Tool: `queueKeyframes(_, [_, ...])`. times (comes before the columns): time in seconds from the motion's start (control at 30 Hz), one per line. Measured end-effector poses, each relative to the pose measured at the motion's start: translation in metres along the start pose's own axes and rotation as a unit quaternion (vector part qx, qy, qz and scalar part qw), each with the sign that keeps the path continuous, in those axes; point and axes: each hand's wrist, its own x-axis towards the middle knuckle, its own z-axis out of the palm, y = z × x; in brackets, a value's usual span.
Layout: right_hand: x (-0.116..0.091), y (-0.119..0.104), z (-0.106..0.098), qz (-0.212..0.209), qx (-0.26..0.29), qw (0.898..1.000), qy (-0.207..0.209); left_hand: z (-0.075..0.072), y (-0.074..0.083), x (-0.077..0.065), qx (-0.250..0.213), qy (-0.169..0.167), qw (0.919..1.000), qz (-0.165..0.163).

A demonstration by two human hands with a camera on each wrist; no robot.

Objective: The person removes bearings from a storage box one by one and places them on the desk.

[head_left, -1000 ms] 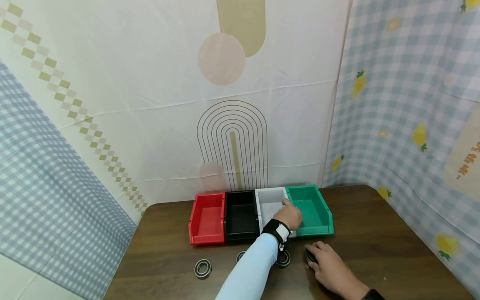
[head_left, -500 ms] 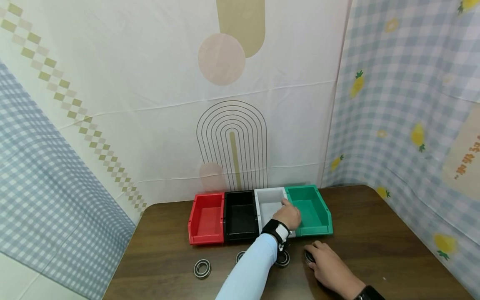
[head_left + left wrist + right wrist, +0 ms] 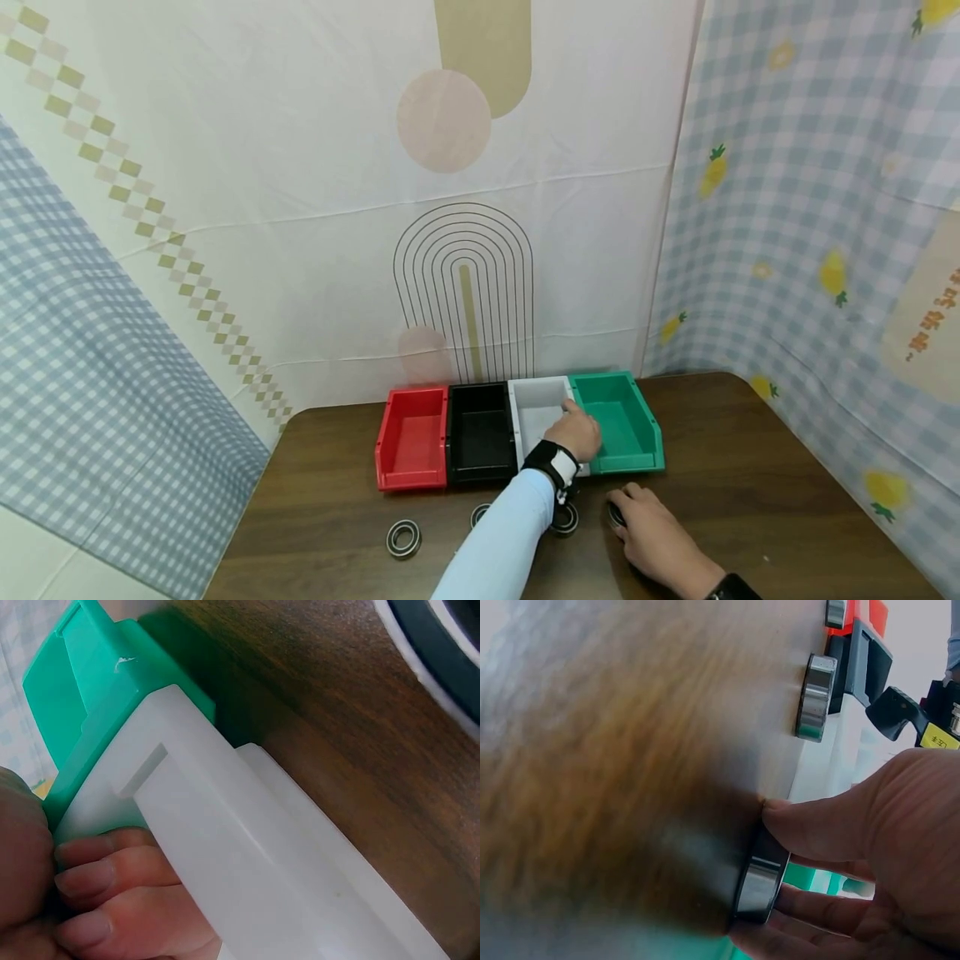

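My right hand [image 3: 660, 533] pinches a metal ball bearing [image 3: 759, 889] between thumb and fingers, low over the brown table. The bearing stands on edge in the right wrist view. My left hand [image 3: 573, 435] is at the white bin [image 3: 534, 390], beside the wall shared with the green bin [image 3: 622, 442]. In the left wrist view its curled fingers [image 3: 135, 892] lie behind the white front lip, inside the bin. Nothing shows in them, though the palm is hidden. Another bearing [image 3: 573, 520] lies beside the left forearm; one more [image 3: 477, 512] is partly covered by the sleeve.
A black bin [image 3: 482, 433] and a red bin [image 3: 412, 442] continue the row leftward. One bearing [image 3: 392, 542] lies separately at the left on the wooden table [image 3: 322, 500]. The left forearm in a light blue sleeve [image 3: 495, 533] crosses the table's middle. Printed cloth hangs behind.
The right hand shifts very slightly left with its bearing. The left hand and the bins stay in place; the view itself drifts a little.
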Motion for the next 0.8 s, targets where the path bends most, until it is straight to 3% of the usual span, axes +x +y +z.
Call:
queueKeyframes(0.53, [-0.0009,0.0044,0.0022,-0.009,-0.002,1.000,0.015,0.0050,-0.0005,-0.0029,0.006,0.032,0.9995,0.002])
queueKeyframes(0.8, [0.0003,0.0039,-0.0004,-0.017,-0.004,1.000,0.018,-0.0009,0.0053,-0.0093,0.012,0.053,0.9985,-0.009])
